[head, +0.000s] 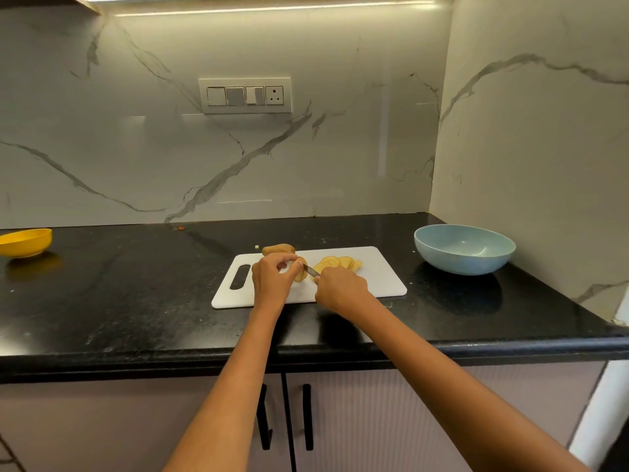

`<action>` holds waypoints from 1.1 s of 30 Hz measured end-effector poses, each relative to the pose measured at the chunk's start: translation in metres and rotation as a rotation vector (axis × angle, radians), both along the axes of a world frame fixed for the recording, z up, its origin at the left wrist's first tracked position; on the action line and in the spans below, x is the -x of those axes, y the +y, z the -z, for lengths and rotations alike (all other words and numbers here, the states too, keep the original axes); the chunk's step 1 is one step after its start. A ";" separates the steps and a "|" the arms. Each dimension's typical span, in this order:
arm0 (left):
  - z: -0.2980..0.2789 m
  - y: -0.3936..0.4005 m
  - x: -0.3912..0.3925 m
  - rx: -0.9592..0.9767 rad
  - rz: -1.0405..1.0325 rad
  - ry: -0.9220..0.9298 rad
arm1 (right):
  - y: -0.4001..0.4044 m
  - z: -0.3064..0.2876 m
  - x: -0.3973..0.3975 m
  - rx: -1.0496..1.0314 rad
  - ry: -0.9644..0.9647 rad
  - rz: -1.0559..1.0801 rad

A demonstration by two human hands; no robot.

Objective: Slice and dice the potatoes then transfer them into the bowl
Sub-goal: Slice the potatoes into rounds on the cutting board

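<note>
A white cutting board (381, 281) lies on the black counter. My left hand (272, 277) pinches a small end piece of potato (300, 274) on the board. My right hand (340, 289) grips a knife (310, 270), whose blade meets that piece. Several round yellow potato slices (337, 263) lie fanned out just right of the blade. A whole brown potato (278, 249) rests at the board's far edge behind my left hand. An empty light blue bowl (464, 248) stands to the right of the board.
A yellow bowl (25, 241) sits at the counter's far left. Marble walls close the back and the right side. The counter's front edge (306, 356) runs above cabinet doors with black handles. A tiny potato scrap (257, 247) lies behind the board.
</note>
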State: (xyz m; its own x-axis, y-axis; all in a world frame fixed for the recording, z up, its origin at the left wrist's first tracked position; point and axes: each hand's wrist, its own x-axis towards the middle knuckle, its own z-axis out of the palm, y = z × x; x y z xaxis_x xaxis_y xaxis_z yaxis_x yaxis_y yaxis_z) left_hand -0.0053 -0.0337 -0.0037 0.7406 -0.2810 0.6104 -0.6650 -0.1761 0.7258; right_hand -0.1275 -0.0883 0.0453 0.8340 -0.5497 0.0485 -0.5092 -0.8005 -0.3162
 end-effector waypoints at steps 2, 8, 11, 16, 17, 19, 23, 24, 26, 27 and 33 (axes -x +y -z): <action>0.000 -0.001 0.001 -0.005 -0.001 0.008 | 0.000 0.002 0.004 0.008 -0.005 -0.010; 0.001 -0.002 0.001 -0.015 -0.004 0.019 | -0.002 0.006 0.012 0.045 -0.045 -0.004; 0.001 -0.002 0.002 -0.005 0.004 0.004 | -0.002 0.004 0.009 0.065 -0.017 0.000; 0.000 0.000 -0.002 -0.008 0.005 0.006 | -0.002 -0.007 -0.006 0.048 0.066 -0.021; -0.001 0.000 -0.003 -0.015 0.000 0.008 | -0.001 -0.009 -0.008 0.047 0.083 -0.033; -0.001 0.000 -0.003 -0.019 -0.003 0.008 | -0.001 -0.011 -0.012 0.060 0.121 -0.046; -0.003 0.000 -0.002 -0.029 -0.029 0.023 | 0.000 -0.009 -0.021 0.042 0.138 -0.055; -0.003 0.001 -0.002 -0.033 -0.040 0.026 | 0.000 -0.008 -0.023 0.030 0.135 -0.058; -0.004 0.002 0.000 -0.047 -0.050 0.026 | 0.000 -0.004 -0.024 -0.006 0.125 -0.060; -0.004 0.003 0.001 -0.052 -0.049 0.026 | 0.000 -0.003 -0.024 -0.016 0.128 -0.058; -0.008 0.003 0.000 -0.072 -0.044 0.038 | 0.000 -0.006 -0.028 -0.022 0.157 -0.056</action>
